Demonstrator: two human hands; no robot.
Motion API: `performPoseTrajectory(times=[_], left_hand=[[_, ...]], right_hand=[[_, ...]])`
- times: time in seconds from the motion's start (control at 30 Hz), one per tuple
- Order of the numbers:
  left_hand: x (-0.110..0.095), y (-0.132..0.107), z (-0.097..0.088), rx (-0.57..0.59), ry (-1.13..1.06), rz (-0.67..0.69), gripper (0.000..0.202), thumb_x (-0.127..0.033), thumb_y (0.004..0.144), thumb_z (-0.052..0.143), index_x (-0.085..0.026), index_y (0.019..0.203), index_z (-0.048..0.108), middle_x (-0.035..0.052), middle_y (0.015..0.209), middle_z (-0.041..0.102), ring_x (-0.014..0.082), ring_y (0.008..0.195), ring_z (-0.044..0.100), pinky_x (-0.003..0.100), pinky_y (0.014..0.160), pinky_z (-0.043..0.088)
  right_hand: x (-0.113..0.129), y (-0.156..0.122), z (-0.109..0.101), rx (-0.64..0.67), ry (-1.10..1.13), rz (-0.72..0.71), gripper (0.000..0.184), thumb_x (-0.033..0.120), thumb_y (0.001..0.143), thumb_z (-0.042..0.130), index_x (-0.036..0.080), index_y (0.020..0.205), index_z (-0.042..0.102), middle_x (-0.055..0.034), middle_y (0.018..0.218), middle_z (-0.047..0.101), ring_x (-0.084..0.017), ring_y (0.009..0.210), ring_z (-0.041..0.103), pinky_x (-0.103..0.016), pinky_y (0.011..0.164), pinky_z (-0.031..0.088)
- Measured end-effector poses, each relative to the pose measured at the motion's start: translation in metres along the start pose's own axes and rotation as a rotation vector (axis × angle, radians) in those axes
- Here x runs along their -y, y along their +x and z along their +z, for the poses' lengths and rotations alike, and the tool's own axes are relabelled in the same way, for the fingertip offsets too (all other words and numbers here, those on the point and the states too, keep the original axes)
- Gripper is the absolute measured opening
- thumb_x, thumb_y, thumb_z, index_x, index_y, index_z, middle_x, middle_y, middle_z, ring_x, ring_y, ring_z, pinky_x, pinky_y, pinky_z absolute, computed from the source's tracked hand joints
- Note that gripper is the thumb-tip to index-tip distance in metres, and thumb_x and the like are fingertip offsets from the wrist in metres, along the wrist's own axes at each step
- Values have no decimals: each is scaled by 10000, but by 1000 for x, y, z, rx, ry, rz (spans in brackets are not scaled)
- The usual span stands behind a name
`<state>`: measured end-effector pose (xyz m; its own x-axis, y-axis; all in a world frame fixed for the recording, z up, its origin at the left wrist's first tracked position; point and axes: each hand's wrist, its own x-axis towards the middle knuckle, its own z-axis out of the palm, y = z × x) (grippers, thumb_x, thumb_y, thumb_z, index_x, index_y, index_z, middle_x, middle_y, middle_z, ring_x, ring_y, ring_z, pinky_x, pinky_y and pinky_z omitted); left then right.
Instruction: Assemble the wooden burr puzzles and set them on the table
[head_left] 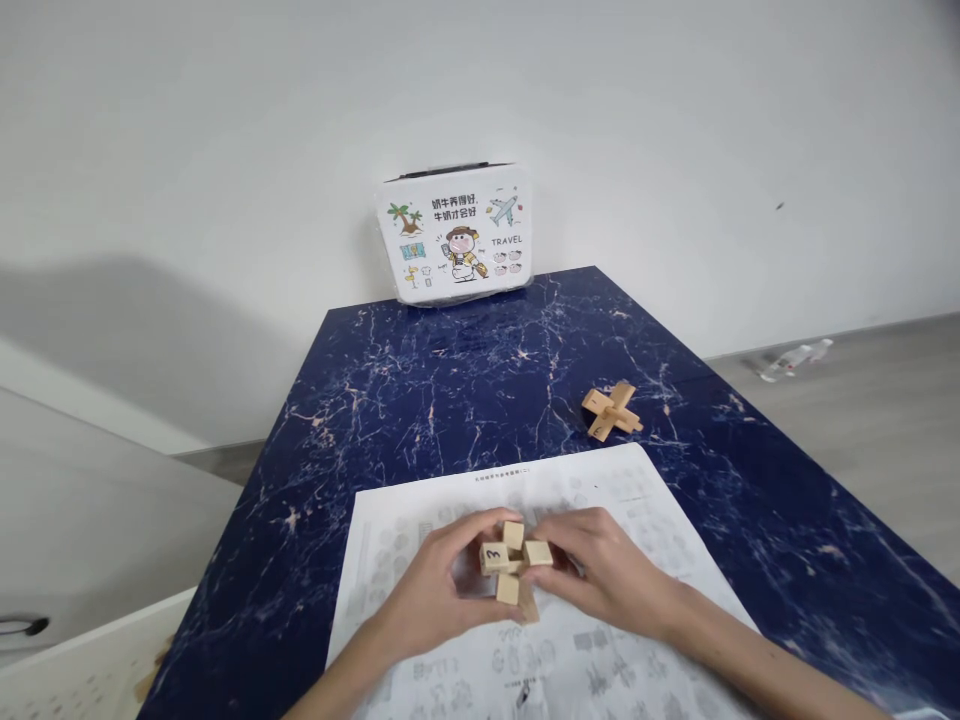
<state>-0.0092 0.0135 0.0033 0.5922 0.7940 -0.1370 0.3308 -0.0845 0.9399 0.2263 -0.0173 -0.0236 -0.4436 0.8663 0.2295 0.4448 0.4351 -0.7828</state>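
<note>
A wooden burr puzzle (514, 563) of crossed light-wood bars, one bar marked with a 3, is held just above a printed instruction sheet (600, 490). My left hand (431, 590) grips its left side with fingers curled round the bars. On the opposite side my right hand (607, 575) pinches it, thumb and fingers closed. A second, assembled wooden puzzle (611, 410) lies apart on the dark blue marbled table (450, 390), beyond the sheet to the right.
A white illustrated box (456, 235) marked TRAVEL leans against the wall at the table's far edge. An empty plastic bottle (791, 358) lies on the floor at right. A white surface (75, 670) sits low at left, beside the table's edge.
</note>
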Motion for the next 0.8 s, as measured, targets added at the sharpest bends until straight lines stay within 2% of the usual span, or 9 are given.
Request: performPoseTrajectory(times=[0.33,0.6,0.8], left_hand=[[-1,0,1,-8,91,45,703,-375,673,965,-307,1303,661,62,1282,727,310,1163,677,450,1029,526],[-4,-1,-3,57,63,66,693,-337,663,970,-308,1282,660,42,1238,729,287,1109,688,398,966,538],[-3,-2,-4,99,38,47,703,-314,658,975,-313,1282,651,39,1217,710,263,1049,677,363,883,545]], right_hand=[[4,-1,0,24,-90,-28,421,501,1062,512,200,773,571,0,667,583,-136,561,449,-299,586,300],[10,3,-4,110,137,90,410,503,1044,560,190,784,616,33,642,534,-111,553,442,-268,554,309],[12,3,-6,130,157,65,390,479,1043,569,184,793,623,41,637,498,-103,549,427,-265,559,306]])
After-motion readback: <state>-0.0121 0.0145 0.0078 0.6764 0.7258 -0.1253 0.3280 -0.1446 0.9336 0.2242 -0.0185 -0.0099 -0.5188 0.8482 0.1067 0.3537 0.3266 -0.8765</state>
